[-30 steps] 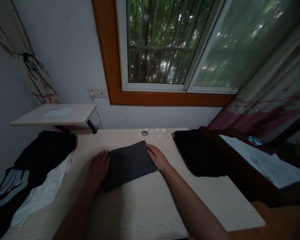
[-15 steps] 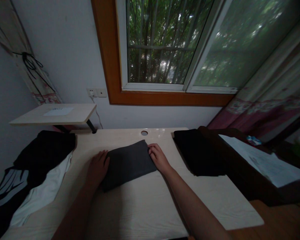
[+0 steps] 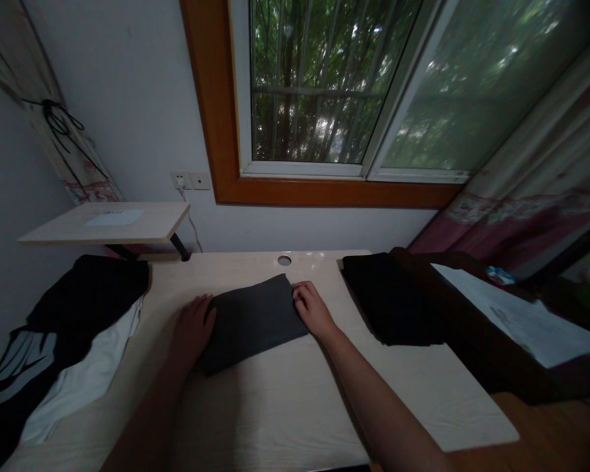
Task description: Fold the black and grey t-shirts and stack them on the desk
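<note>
A dark grey folded cloth [image 3: 255, 321], probably a garment, lies as a flat rectangle on the pale wood-grain table [image 3: 285, 413]. At its left edge rests my left hand [image 3: 193, 328], fingers stretched out and the thumb apart, touching the fabric. My right hand [image 3: 314, 311] is at the opposite edge, its fingers curled in against the cloth's side; the fingertips are partly hidden. To the right, a black folded cloth [image 3: 388, 301] sits on the table.
On the left lie black clothing [image 3: 93, 288] with a grey-white panel and a white cloth [image 3: 88, 380]. A small raised shelf [image 3: 147, 226] holds a paper sheet. A round cable hole [image 3: 284, 261] is near the back edge. Dark furniture with a white sheet [image 3: 516, 314] stands at right.
</note>
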Tool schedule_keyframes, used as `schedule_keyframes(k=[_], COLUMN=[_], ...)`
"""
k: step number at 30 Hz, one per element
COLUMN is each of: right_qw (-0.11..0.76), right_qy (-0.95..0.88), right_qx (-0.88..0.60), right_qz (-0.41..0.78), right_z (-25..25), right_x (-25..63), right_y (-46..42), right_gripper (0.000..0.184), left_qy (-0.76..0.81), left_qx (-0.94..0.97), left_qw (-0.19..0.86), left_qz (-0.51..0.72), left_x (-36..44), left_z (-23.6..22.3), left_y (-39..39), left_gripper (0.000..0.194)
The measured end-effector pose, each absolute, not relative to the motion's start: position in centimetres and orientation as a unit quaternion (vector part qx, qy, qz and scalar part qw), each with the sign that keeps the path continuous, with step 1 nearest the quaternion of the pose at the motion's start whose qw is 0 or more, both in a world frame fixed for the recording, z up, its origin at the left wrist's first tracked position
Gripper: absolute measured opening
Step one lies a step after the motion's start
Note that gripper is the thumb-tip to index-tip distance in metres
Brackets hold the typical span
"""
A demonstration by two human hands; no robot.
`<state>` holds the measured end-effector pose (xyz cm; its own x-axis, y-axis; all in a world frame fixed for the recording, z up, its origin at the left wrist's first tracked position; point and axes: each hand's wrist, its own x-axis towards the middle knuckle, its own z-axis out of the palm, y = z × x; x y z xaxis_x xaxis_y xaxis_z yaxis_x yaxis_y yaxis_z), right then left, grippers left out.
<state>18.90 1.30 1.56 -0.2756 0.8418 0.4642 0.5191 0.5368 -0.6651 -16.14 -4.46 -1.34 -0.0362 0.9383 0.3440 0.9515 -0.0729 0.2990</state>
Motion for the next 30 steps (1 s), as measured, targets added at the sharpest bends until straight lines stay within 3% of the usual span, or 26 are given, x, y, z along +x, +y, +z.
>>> schedule_keyframes(k=[3,12,30], right_qw=[0.413,0.396,0.353], right_qy=[-0.764,-0.736,-0.731], right_qx=[-0.455,-0.511,-0.531], right_qz=[0.195,0.201,0.242], right_z=[1.43,0.87,1.49], right_x=[18.84,18.97,19.10], right_y=[1.46,1.72,1.57], right_gripper=[0.013,0.037,0.036], left_qy=[-0.683,-0.704,-0.707], left_qx=[-0.686,-0.646,-0.646], left_qw=[0.000,-0.025,0.012], left_qz=[-0.252,-0.295,-0.288], left_x=[-16.19,-16.42,-16.50], left_z=[-1.26,-1.30,-1.44], left_y=[-4.41,-4.26,-4.27], left_gripper=[0.050,0.053,0.049])
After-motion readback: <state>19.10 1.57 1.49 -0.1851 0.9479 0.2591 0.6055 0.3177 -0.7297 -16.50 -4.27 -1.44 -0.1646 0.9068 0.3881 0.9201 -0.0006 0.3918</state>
